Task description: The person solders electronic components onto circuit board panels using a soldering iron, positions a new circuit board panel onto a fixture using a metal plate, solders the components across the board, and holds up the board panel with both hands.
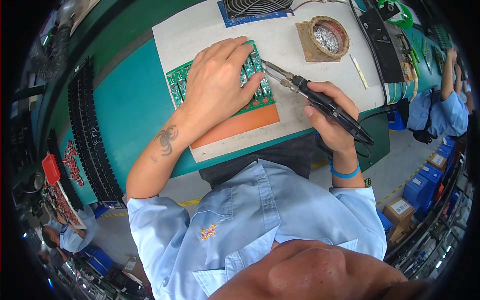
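Light handwritten characters (95, 136) stand on the black slotted rack (82, 97) at left. A white label (400, 206) with dark print is affixed to the near right carton (396, 218). The label (439, 160) on the far right carton (440, 166) is too small to read. The light-blue shirt (252, 197) bears an embroidered yellow-and-red emblem (208, 231).
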`<action>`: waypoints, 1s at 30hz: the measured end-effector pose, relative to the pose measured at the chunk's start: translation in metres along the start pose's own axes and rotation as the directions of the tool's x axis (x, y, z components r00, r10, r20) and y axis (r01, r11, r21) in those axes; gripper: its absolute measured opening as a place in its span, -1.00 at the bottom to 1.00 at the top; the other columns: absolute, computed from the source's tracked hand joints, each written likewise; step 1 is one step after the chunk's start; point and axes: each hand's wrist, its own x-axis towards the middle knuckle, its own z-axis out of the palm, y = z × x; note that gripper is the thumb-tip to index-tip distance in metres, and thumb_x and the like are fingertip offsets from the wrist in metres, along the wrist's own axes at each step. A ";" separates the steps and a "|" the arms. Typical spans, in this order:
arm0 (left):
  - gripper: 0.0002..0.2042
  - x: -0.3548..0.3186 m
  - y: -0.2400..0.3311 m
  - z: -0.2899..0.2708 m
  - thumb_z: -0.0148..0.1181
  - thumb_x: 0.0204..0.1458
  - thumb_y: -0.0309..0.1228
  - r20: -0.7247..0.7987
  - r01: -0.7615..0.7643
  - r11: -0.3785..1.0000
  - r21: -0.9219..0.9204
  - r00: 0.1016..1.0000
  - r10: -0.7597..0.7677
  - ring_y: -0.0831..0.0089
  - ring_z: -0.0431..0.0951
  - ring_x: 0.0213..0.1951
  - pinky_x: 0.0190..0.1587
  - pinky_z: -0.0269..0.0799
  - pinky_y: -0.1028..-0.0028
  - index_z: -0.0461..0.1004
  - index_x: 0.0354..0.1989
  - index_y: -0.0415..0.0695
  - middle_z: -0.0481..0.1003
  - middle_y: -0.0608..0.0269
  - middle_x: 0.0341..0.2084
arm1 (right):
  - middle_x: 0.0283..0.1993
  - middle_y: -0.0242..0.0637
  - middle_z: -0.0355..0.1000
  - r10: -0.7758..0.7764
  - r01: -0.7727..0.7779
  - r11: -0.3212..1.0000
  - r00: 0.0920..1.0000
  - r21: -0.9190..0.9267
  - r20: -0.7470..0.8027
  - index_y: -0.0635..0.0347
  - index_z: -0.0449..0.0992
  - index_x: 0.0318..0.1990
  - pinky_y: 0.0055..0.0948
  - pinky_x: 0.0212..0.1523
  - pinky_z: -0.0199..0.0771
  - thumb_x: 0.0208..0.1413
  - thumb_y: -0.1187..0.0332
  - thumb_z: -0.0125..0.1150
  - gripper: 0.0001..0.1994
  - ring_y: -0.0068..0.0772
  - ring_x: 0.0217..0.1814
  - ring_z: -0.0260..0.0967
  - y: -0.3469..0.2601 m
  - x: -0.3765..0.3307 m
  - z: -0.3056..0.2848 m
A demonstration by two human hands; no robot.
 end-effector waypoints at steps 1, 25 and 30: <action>-0.60 0.000 0.000 0.000 0.49 -0.01 -0.32 -0.001 0.000 1.000 0.003 1.000 0.000 0.16 0.63 0.14 0.24 0.49 0.24 0.63 -0.01 -0.22 0.64 0.08 0.11 | -0.05 -0.10 0.60 0.005 -0.005 1.000 1.000 0.003 -0.018 0.40 0.58 0.13 -0.48 -0.05 0.50 0.00 0.61 0.41 -0.54 -0.37 -0.15 0.52 0.000 -0.001 0.000; -0.58 -0.003 -0.008 -0.013 0.47 0.03 -0.32 0.095 0.032 0.999 0.018 0.995 -0.034 0.08 0.59 0.19 0.22 0.50 0.13 0.60 0.06 -0.22 0.62 0.04 0.11 | -0.15 -0.13 0.61 -0.090 0.090 0.996 0.994 -0.001 0.053 0.36 0.63 0.07 -0.49 -0.22 0.45 -0.06 0.62 0.41 -0.56 -0.36 -0.28 0.47 0.001 0.004 0.009; -0.58 -0.003 -0.007 -0.013 0.47 0.03 -0.33 0.087 0.037 0.999 0.017 0.995 -0.039 0.08 0.59 0.19 0.21 0.51 0.13 0.60 0.05 -0.22 0.62 0.06 0.09 | -0.16 -0.13 0.61 -0.078 0.078 0.997 0.995 -0.007 0.058 0.37 0.63 0.07 -0.49 -0.23 0.45 -0.07 0.63 0.41 -0.56 -0.37 -0.28 0.46 0.000 0.007 0.011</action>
